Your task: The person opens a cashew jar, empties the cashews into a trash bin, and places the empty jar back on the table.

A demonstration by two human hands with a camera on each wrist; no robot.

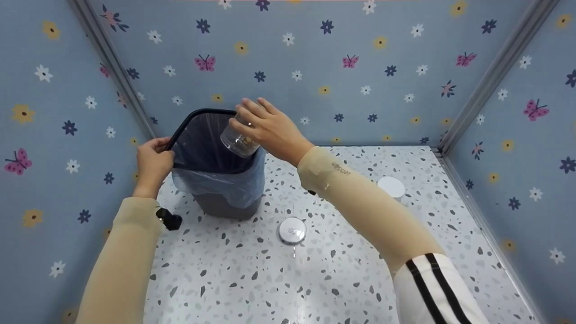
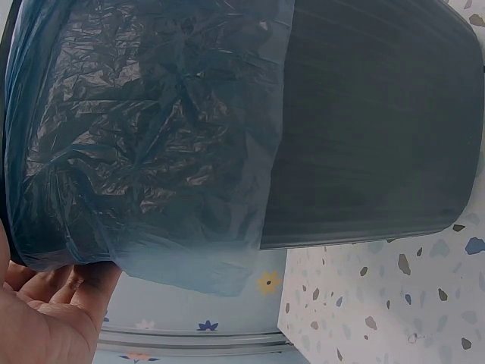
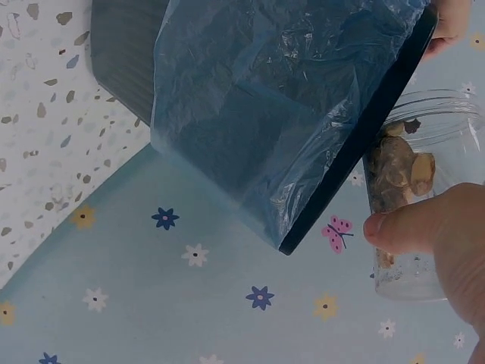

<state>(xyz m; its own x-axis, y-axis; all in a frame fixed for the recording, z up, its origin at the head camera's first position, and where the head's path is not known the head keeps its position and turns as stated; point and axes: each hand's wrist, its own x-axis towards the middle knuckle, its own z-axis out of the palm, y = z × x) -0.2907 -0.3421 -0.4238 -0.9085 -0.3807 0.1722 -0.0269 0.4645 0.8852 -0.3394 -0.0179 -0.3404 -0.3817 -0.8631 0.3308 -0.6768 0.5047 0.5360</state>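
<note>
My left hand point(image 1: 154, 165) grips the black rim of a grey trash bin point(image 1: 229, 209) by its left edge. A translucent blue bin liner point(image 1: 245, 189) is folded over that rim and hangs down outside; the left wrist view shows its creased side. Over the right part of the bin's mouth, my right hand point(image 1: 276, 132) holds a clear jar point(image 1: 238, 143), tilted and lidless. Brown and tan chunks point(image 3: 395, 163) lie inside the jar in the right wrist view, close to its threaded neck. The bin's bottom is hidden in dark shadow.
A round silvery-white lid point(image 1: 292, 230) lies on the speckled surface in front of the bin. Farther right, a white round-topped thing point(image 1: 391, 186) sits partly behind my right forearm. Blue flowered panels point(image 1: 315, 58) stand at the back and both sides.
</note>
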